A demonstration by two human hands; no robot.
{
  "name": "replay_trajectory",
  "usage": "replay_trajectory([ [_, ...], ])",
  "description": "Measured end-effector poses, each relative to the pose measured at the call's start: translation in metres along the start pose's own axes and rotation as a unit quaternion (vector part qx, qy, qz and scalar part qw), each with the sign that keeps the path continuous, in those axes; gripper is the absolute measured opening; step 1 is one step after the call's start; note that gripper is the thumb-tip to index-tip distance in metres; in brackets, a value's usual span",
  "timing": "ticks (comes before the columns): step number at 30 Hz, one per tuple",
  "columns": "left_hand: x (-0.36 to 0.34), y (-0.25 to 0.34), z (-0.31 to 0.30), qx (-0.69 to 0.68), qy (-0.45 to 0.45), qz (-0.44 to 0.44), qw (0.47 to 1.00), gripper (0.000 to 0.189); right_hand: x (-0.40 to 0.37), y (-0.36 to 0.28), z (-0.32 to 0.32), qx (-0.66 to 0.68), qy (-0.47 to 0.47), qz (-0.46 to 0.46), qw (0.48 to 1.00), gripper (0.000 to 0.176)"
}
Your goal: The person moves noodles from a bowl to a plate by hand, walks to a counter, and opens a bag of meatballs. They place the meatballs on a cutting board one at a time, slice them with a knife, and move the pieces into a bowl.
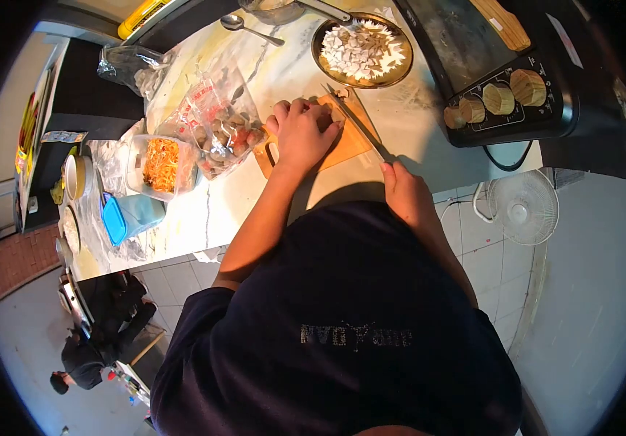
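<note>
My right hand (406,190) is wrapped round the handle of a knife (360,125). Its long blade slants up and left across a wooden cutting board (357,142). On the board, my left hand (302,136) has its fingers bent and pressed down just left of the blade; what lies under them is hidden. A few small brownish pieces (342,94) are beside the knife's tip. Left of the board is a clear plastic bag (215,109) of roundish grey-brown lumps. Behind the board, a round metal plate (320,62) bears chopped white and brownish pieces.
A tub of orange shreds (161,166) and a blue-lidded container (115,219) stand at the left. A spoon (253,30) and a pan (273,10) lie behind. On the right are a black appliance with wooden knobs (498,98) and a fan (520,211). Another person (84,360) is at lower left.
</note>
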State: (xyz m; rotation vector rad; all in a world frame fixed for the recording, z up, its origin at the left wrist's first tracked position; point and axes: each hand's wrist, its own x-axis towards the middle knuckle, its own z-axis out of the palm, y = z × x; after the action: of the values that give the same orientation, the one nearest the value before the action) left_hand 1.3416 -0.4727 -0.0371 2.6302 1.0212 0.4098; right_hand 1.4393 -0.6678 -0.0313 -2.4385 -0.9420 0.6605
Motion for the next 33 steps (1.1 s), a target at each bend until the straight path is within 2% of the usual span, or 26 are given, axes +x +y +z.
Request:
replay_trajectory([
  [33,-0.001,-0.008,0.009,0.011,0.010,0.004,1.000,0.023,0.001,-0.006,0.006,0.010,-0.005,-0.028,1.000,0.041],
])
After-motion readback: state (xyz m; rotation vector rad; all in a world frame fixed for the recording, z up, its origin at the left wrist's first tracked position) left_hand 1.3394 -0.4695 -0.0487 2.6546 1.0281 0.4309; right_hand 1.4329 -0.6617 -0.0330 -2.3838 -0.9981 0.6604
